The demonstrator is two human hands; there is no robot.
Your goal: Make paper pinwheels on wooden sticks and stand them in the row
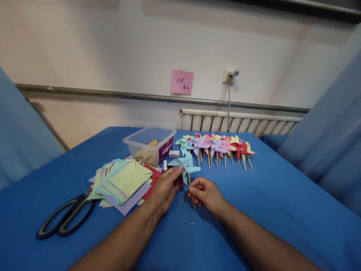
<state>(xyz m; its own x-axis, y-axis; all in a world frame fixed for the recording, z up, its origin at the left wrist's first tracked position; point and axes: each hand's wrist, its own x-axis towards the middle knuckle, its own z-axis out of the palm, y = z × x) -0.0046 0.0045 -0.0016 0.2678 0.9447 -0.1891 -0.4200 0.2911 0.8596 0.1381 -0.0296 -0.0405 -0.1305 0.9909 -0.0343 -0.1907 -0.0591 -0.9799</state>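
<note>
Counter under blue cloth, before a pale wall; a pink handwritten note is on the wall just above a metal rail, a white radiator is below the rail to the right, and blue curtains hang at both sides. Centre, as I see it from the room: one light-blue pinwheel, raised over the counter, its pinned hub turned toward the person. The left hand has its grip closed in a light pinch at the pinwheel's lower left, thumb beside the hub. The right hand likewise has its grip closed, thumb and fingertips on the wooden stick below the blades; the stick's lower end projects past them. Right rear: a bunch of lilac, red, pink, yellow and blue pinwheels. Left rear: a clear plastic box with a purple label, holding loose sticks; near it, a small white box. Left: a pile of coloured paper and dark-handled scissors, blades mostly hidden by the paper.
</note>
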